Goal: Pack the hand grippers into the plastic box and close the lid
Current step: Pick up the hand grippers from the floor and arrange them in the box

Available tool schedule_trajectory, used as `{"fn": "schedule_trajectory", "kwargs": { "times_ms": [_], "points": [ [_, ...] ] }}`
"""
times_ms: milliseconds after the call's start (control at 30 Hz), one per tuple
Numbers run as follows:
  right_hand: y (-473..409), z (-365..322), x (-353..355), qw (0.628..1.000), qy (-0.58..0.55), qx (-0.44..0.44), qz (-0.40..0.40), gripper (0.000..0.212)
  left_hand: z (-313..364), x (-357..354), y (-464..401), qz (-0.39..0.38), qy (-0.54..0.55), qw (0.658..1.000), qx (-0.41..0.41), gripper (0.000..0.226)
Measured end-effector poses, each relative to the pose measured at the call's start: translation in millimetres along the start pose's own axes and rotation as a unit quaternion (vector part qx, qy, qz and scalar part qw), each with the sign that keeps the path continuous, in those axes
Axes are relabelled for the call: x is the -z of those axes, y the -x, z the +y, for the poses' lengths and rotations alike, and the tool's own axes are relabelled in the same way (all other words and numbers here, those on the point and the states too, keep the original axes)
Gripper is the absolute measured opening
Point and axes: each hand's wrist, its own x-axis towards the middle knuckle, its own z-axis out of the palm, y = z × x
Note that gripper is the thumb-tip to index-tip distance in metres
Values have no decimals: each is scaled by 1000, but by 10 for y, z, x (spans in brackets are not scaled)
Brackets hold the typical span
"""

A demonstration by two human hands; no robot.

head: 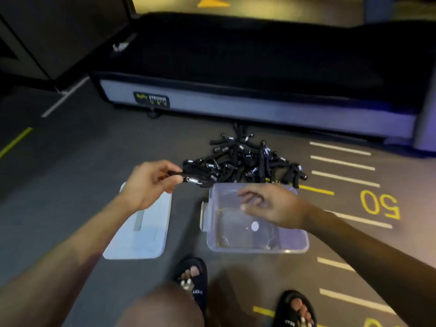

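A heap of several black hand grippers (247,161) lies on the floor just beyond a clear plastic box (299,244), which stands uncovered with nothing visible in it. Its white lid (141,241) lies flat on the floor to the left. My left hand (151,180) pinches one black hand gripper (195,178) by a handle, holding it in the air between the lid and the heap. Over the box's far half hovers my right hand (271,206), fingers loose and holding nothing.
A low black exercise platform (236,100) with a grey side runs across the back. The grey floor carries white and yellow lines and a yellow "50" (379,204) on the right. My feet in black sandals (193,279) are at the bottom.
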Motion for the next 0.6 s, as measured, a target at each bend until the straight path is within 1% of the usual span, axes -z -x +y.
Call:
{"fn": "schedule_trajectory", "kwargs": {
  "times_ms": [67, 133, 167, 200, 233, 267, 300, 400, 433, 500, 567, 600],
  "points": [
    [67, -282, 244, 999, -46, 2, 25, 46, 385, 76, 60, -44, 27, 998, -42, 11],
    [155, -499, 407, 992, -116, 19, 49, 51, 720, 91, 112, -73, 43, 994, -66, 4],
    [203, -564, 445, 986, -149, 35, 63, 49, 872, 65, 138, -81, 53, 993, -74, 10],
    [261, -610, 458, 979, -182, 53, 78, 41, 1002, 19, 159, -85, 61, 991, -78, 20],
    [317, -624, 456, 970, -214, 64, 93, 29, 1139, -49, 184, -89, 66, 991, -81, 27],
    [368, -617, 452, 961, -244, 70, 111, 16, 1251, -125, 200, -93, 71, 990, -84, 31],
    [431, -587, 444, 952, -268, 73, 129, 7, 1353, -207, 222, -103, 76, 988, -85, 32],
    [617, -422, 452, 928, -332, 60, 158, 8, 1569, -389, 244, -160, 97, 980, -67, 35],
    [680, -349, 469, 921, -351, 57, 159, 10, 1619, -415, 234, -185, 115, 975, -55, 37],
    [779, -219, 524, 916, -370, 63, 142, 15, 1673, -420, 178, -208, 125, 969, -42, 37],
    [841, -157, 591, 921, -364, 76, 114, 20, 1627, -444, 116, -227, 81, 970, -41, 27],
    [852, -143, 616, 924, -361, 78, 101, 19, 1570, -476, 98, -254, 47, 965, -32, 24]
  ]
}}
